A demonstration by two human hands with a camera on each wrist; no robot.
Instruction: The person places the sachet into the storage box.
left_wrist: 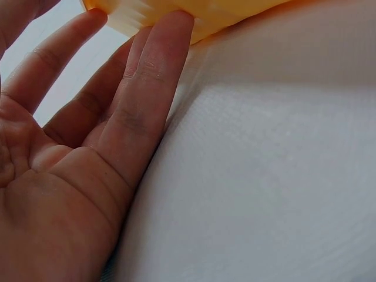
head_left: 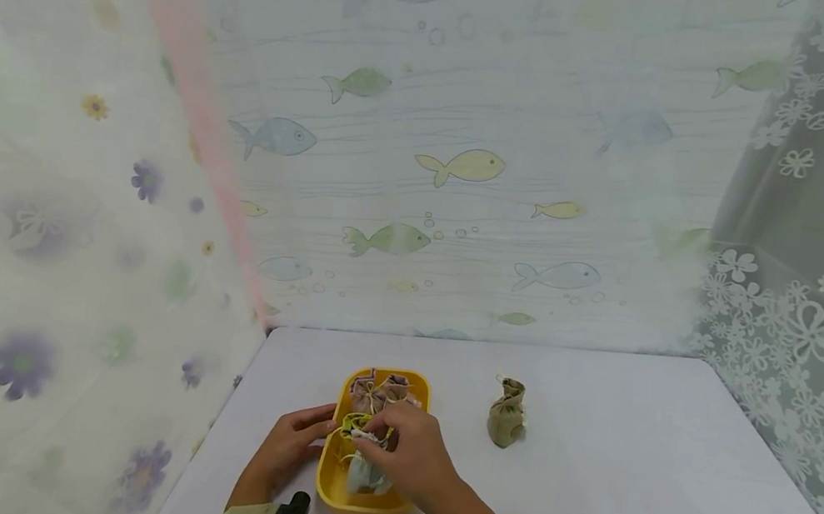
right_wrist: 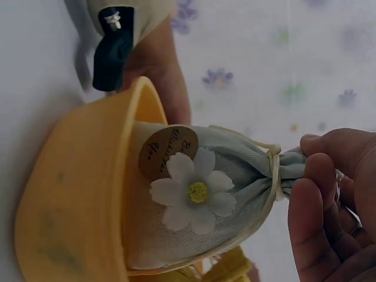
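Note:
My right hand point(head_left: 412, 451) pinches the gathered neck of a pale blue-grey drawstring pouch point(head_left: 362, 475). In the right wrist view this pouch point(right_wrist: 229, 150) bears a white fabric flower point(right_wrist: 198, 191) and a round brown tag point(right_wrist: 157, 154), and its lower part is hidden behind the rim of a yellow plastic tub point(right_wrist: 76, 188). My left hand point(head_left: 289, 445) is at the tub's left side, its fairly straight fingertips against the wall point(left_wrist: 229, 14). Also inside the tub are a yellow pouch point(head_left: 353, 425), partly covered by my right hand, and brownish-pink pouches point(head_left: 362, 396) at the far end.
An olive-brown drawstring pouch point(head_left: 506, 418) stands alone on the white-covered table point(head_left: 608, 470), right of the tub. Behind the table hangs a fish-print curtain point(head_left: 457, 253); a flower-print sheet point(head_left: 76, 297) hangs at the left.

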